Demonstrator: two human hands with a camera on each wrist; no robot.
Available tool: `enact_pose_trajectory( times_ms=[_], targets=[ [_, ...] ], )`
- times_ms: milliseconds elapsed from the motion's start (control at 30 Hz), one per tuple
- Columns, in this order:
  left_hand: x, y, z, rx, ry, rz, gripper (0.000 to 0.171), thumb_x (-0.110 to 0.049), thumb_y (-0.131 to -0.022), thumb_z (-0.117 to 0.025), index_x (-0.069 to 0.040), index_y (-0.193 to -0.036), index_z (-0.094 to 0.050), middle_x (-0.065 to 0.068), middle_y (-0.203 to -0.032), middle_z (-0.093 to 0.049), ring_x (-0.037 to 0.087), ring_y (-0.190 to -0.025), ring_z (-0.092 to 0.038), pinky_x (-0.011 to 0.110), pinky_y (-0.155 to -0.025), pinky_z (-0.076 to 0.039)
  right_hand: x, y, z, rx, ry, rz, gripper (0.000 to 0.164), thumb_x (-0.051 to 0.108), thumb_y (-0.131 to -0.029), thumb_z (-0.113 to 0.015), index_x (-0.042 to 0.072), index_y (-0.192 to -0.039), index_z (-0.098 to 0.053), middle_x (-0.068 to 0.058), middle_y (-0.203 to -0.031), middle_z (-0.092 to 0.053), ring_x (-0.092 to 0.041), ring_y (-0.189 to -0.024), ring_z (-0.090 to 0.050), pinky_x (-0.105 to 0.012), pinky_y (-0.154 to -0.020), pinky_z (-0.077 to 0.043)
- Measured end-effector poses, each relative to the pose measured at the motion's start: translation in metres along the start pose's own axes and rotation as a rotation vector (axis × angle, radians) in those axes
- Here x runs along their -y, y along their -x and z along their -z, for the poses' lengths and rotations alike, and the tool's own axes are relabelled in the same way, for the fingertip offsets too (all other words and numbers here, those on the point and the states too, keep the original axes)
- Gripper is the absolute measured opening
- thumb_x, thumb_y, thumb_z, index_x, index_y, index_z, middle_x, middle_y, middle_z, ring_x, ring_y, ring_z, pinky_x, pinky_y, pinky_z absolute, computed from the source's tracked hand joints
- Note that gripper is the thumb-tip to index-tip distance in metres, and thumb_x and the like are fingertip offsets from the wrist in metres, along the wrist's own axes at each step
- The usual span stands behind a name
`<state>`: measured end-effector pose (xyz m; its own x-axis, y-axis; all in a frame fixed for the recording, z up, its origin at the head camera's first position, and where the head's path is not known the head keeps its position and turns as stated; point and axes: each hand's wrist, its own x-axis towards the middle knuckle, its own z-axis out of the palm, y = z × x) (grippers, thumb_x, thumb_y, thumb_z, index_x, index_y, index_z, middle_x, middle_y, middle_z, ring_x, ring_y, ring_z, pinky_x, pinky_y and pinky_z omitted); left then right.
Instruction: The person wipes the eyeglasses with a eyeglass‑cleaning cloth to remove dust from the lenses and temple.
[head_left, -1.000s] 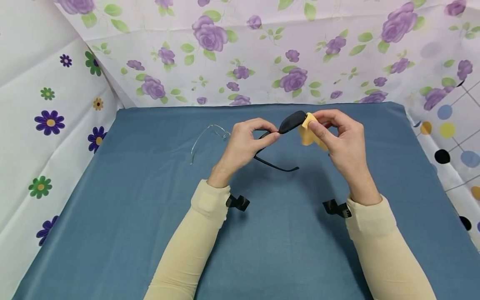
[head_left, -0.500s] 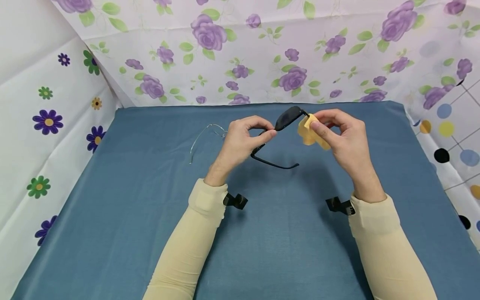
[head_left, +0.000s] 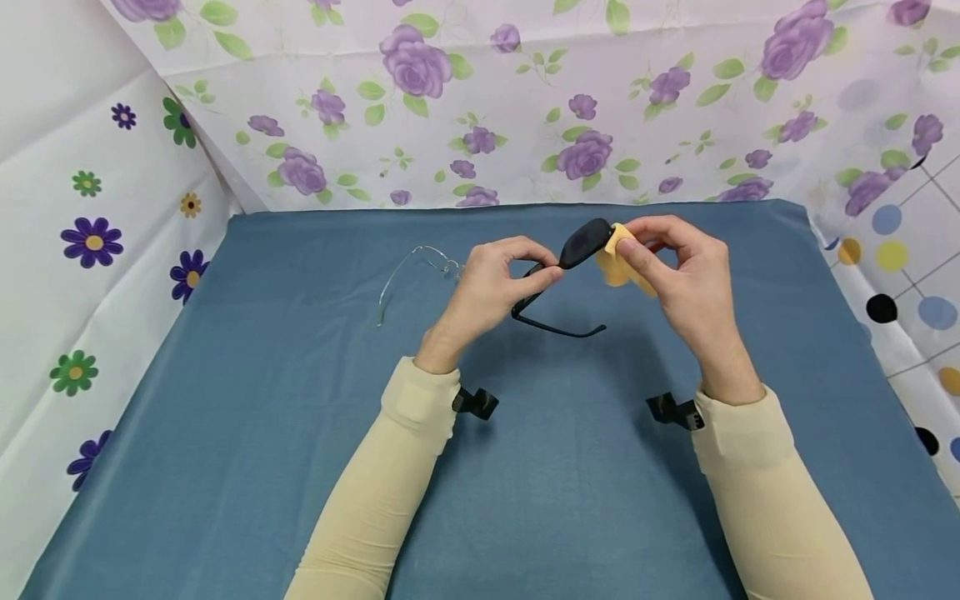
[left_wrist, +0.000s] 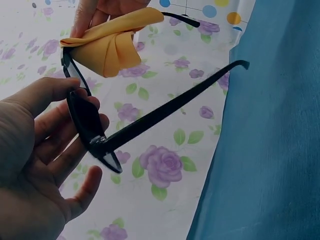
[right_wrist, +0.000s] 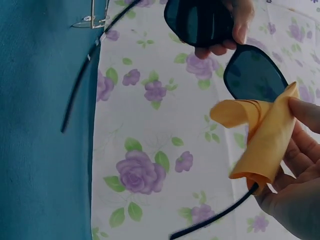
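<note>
Black sunglasses are held above the table, dark lenses tilted. My left hand pinches them near the bridge between thumb and fingers. A yellow cloth is in my right hand, which presses it with thumb and fingers at the outer corner of the frame. In the right wrist view, the cloth wraps the hinge and covers part of one lens; the temple arm sticks out below. From the left wrist view, the other temple arm extends unfolded. The cloth hides the hinge on the right.
Thin wire-framed glasses lie on the blue tablecloth, partly hidden behind the left hand. A floral sheet hangs at the table's back edge. Small black cameras sit on both wrists.
Half a second ago the sunglasses were slightly left, with the right hinge bare beside the cloth. Now they have shifted right and the cloth covers that corner again.
</note>
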<state>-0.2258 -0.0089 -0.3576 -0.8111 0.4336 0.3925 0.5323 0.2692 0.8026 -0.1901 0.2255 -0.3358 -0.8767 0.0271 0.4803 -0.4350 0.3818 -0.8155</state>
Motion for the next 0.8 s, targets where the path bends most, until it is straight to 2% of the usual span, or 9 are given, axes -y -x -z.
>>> enact_pose_trajectory(
  times_ms=[100,233,333,433,600,800],
  targets=[
    [0.001,-0.001,0.0,0.004,0.01,0.007,0.013,-0.032,-0.091,-0.072,-0.02,-0.096,-0.075,-0.012,-0.096,-0.068,0.005,-0.093,-0.06,0.031,-0.08,-0.05,0.011,0.002,-0.001,-0.013,0.017,0.013,0.019,0.01,-0.09,-0.072,0.0,-0.107,-0.072,0.0,-0.091,-0.066,-0.018,-0.084,-0.055,-0.028,-0.074,-0.039],
    [0.004,-0.002,0.001,0.0,0.019,0.013,0.015,-0.031,-0.091,-0.072,-0.019,-0.098,-0.076,-0.012,-0.098,-0.069,0.005,-0.096,-0.06,0.035,-0.085,-0.051,0.012,0.003,-0.002,-0.016,0.05,0.016,0.02,0.014,-0.091,-0.072,0.004,-0.108,-0.072,0.001,-0.092,-0.065,-0.017,-0.085,-0.054,-0.028,-0.073,-0.039],
    [0.006,-0.002,0.001,-0.022,0.027,0.016,0.014,-0.03,-0.09,-0.073,-0.019,-0.098,-0.077,-0.011,-0.097,-0.069,0.004,-0.097,-0.06,0.034,-0.086,-0.05,0.003,0.002,-0.003,-0.017,0.057,0.015,0.02,0.018,-0.09,-0.074,0.008,-0.108,-0.073,0.0,-0.092,-0.065,-0.017,-0.085,-0.054,-0.029,-0.072,-0.039],
    [0.006,-0.003,0.002,-0.052,0.036,0.008,0.014,-0.029,-0.09,-0.073,-0.018,-0.098,-0.077,-0.011,-0.096,-0.07,0.004,-0.097,-0.061,0.032,-0.086,-0.049,0.003,0.002,-0.003,-0.021,0.054,0.017,0.021,0.018,-0.09,-0.074,0.009,-0.108,-0.073,0.0,-0.092,-0.066,-0.017,-0.084,-0.055,-0.029,-0.072,-0.04],
    [0.005,-0.003,0.004,-0.095,0.048,-0.02,0.012,-0.026,-0.09,-0.074,-0.016,-0.097,-0.077,-0.009,-0.094,-0.071,0.005,-0.093,-0.061,0.038,-0.085,-0.05,0.004,0.002,-0.003,-0.016,0.054,0.015,0.021,0.019,-0.091,-0.073,0.009,-0.109,-0.073,-0.001,-0.091,-0.066,-0.017,-0.084,-0.055,-0.028,-0.072,-0.04],
    [0.004,-0.002,0.008,-0.119,0.086,-0.023,0.012,-0.024,-0.091,-0.073,-0.014,-0.097,-0.076,-0.007,-0.094,-0.071,0.007,-0.092,-0.063,0.032,-0.087,-0.051,0.005,0.001,-0.002,0.007,0.031,-0.007,0.021,0.02,-0.091,-0.072,0.008,-0.108,-0.072,-0.002,-0.09,-0.065,-0.018,-0.082,-0.054,-0.028,-0.069,-0.041]
  ],
)
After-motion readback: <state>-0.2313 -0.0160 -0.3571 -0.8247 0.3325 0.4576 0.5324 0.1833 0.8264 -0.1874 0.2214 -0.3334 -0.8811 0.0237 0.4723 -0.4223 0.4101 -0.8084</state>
